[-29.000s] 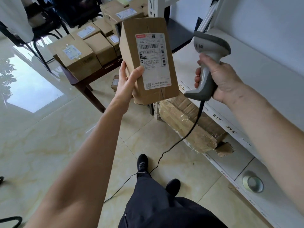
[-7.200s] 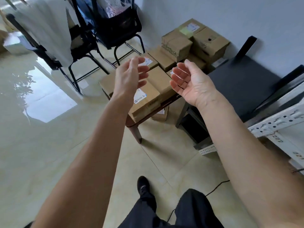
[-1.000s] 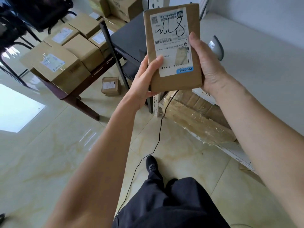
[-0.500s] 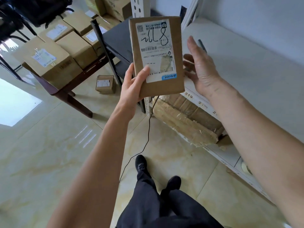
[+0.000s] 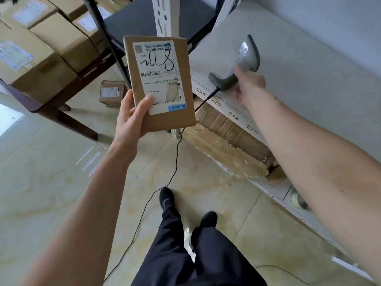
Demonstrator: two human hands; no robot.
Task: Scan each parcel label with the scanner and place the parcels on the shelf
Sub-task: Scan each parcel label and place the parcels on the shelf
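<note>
The white metal shelf (image 5: 292, 65) fills the frame's right, its edge numbered 221, 220, 219. At centre, the left hand (image 5: 132, 118) grips a flat brown cardboard parcel (image 5: 159, 83), long axis upright, its white label upside down. The right hand (image 5: 250, 86) touches the grey corded scanner (image 5: 237, 67) lying on the shelf; I cannot tell its grip.

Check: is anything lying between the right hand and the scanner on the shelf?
Nothing visible. The right hand is already at the scanner handle on the white shelf; the parcel is off to the side in the left hand.
</note>
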